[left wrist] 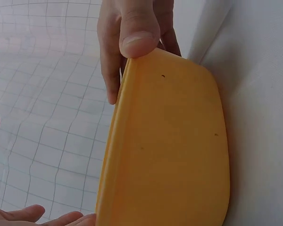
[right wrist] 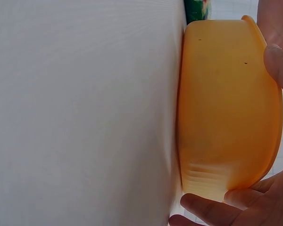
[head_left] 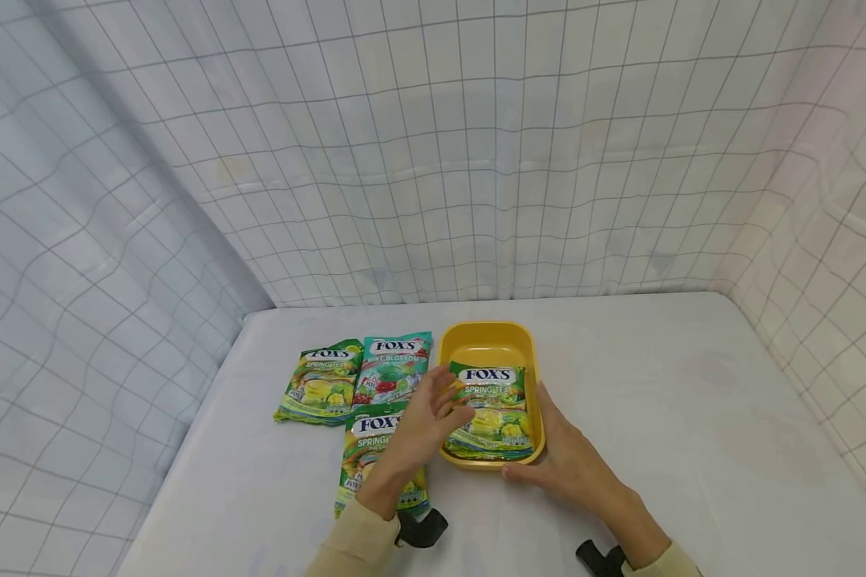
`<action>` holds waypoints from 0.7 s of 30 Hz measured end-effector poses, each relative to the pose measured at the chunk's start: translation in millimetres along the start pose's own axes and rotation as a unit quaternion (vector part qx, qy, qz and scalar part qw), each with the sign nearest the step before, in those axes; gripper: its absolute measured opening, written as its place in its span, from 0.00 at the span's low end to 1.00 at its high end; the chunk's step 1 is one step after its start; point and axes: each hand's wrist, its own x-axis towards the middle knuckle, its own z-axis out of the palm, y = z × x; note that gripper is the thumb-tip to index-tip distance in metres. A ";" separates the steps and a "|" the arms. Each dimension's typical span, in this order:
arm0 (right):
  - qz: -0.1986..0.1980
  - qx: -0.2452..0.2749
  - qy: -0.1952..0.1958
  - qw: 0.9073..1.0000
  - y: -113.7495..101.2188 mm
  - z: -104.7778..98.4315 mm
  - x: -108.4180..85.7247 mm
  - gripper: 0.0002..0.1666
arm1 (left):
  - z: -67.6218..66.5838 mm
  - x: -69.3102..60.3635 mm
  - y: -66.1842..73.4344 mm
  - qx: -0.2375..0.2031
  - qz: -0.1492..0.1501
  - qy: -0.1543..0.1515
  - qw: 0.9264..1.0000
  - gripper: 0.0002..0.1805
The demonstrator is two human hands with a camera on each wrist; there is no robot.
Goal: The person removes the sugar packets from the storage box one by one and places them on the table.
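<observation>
A yellow plastic container point(head_left: 487, 335) stands on the white table, with a green FOX'S Spring Tea candy bag point(head_left: 492, 409) lying in it. My right hand point(head_left: 573, 461) grips the container's near right corner, thumb on the near side and fingers along the right wall. In the left wrist view, the right thumb point(left wrist: 137, 43) presses against the container wall point(left wrist: 170, 136). My left hand point(head_left: 426, 417) is over the left rim with loosely extended fingers, holding nothing. In the right wrist view, right-hand fingers point(right wrist: 212, 209) lie by the container's side point(right wrist: 221, 103).
Left of the container lie a green Spring Tea bag point(head_left: 323, 385), a teal Mint Blossom bag point(head_left: 395, 365) and another Spring Tea bag point(head_left: 364, 457), partly covered by my left arm. A white gridded curtain point(head_left: 476, 176) hangs behind and beside the table point(head_left: 664, 417).
</observation>
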 end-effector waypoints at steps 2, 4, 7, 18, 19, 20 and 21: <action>-0.001 0.000 0.000 1.000 0.5 0.1 0.1 0.83 | 1.5 0.8 -2.1 0.002 -0.009 -0.001 1.000 0.47; -0.003 0.000 0.001 1.000 0.7 0.1 0.2 0.83 | 3.0 1.1 -3.3 0.003 -0.016 0.000 1.000 0.49; -0.005 -0.003 0.003 1.000 0.6 -0.2 0.4 0.83 | 5.4 1.7 -4.2 0.007 -0.023 0.002 1.000 0.49; 0.003 -0.002 0.000 1.000 -0.2 0.3 0.1 0.83 | 12.0 5.7 -10.9 0.034 -0.045 0.014 0.998 0.48; 0.002 -0.003 0.000 1.000 0.0 0.3 0.1 0.83 | 12.5 6.1 -11.5 0.039 -0.050 0.016 0.998 0.48; 0.000 -0.003 0.000 1.000 0.2 0.3 0.1 0.83 | 13.0 6.5 -11.9 0.047 -0.055 0.018 0.997 0.48; -0.001 -0.003 0.001 1.000 0.4 0.3 0.1 0.83 | 13.5 6.9 -12.4 0.054 -0.060 0.020 0.996 0.48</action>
